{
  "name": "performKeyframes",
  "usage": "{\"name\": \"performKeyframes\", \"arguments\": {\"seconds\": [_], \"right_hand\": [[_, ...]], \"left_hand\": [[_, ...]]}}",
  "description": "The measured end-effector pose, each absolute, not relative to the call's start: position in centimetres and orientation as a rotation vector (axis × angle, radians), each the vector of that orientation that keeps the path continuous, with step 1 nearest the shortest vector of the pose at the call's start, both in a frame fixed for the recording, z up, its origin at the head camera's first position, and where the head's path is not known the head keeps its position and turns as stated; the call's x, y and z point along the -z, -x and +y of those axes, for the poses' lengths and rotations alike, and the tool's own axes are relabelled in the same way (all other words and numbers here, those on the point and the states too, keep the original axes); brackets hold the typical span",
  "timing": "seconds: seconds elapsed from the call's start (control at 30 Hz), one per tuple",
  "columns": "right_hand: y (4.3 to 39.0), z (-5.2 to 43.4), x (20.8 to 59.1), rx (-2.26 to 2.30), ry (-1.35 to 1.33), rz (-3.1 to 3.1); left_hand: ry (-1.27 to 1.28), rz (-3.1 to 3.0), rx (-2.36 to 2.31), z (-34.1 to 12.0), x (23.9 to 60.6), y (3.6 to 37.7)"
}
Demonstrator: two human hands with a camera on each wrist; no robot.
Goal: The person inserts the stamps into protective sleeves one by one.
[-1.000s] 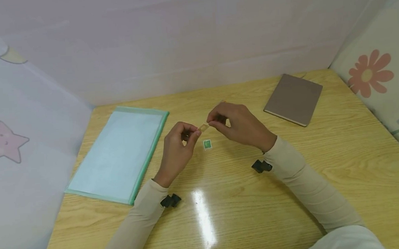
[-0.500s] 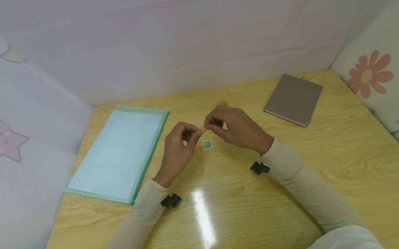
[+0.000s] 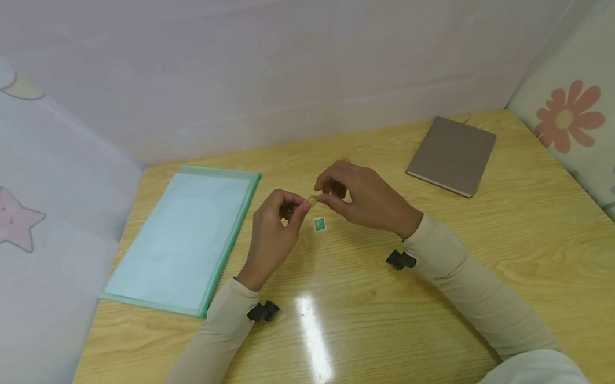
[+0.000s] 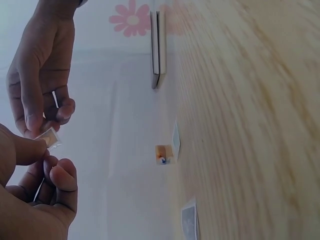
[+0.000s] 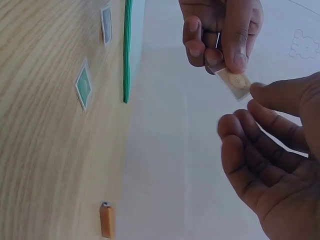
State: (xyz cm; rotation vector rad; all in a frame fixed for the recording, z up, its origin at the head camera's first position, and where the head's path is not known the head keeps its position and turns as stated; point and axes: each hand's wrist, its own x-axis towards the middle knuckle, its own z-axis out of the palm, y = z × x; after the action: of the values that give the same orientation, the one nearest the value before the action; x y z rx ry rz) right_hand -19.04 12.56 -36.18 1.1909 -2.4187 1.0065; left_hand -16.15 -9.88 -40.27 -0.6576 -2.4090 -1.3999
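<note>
Small tan stamp (image 3: 312, 200) is pinched between left hand (image 3: 275, 228) and right hand (image 3: 362, 198) above the table (image 3: 498, 251); green stamp (image 3: 319, 224) is seen lying flat just below.

A brown notebook (image 3: 453, 154) and a green-edged folder (image 3: 184, 236) lie well apart on the wooden table (image 3: 500, 274).

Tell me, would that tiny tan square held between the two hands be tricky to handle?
Probably. The tan square looks paper-thin and flat, so likely very light and bendable. The left hand and right hand pinch it by fingertips only, suggesting it could slip or flutter away. It looks like the green stamp, lying flat on the table.
</note>
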Motion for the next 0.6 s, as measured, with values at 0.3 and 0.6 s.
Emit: {"name": "performKeyframes", "arguments": {"seconds": [0.3, 0.6], "right_hand": [[18.90, 12.32, 36.30, -1.139, -1.183, -2.457], [18.85, 12.54, 35.94, -1.152, -1.143, -2.498]], "left_hand": [[0.675, -2.413, 1.454, -9.78, 40.46, 15.96], [0.706, -2.434, 1.469, -9.78, 40.60, 16.00]]}}
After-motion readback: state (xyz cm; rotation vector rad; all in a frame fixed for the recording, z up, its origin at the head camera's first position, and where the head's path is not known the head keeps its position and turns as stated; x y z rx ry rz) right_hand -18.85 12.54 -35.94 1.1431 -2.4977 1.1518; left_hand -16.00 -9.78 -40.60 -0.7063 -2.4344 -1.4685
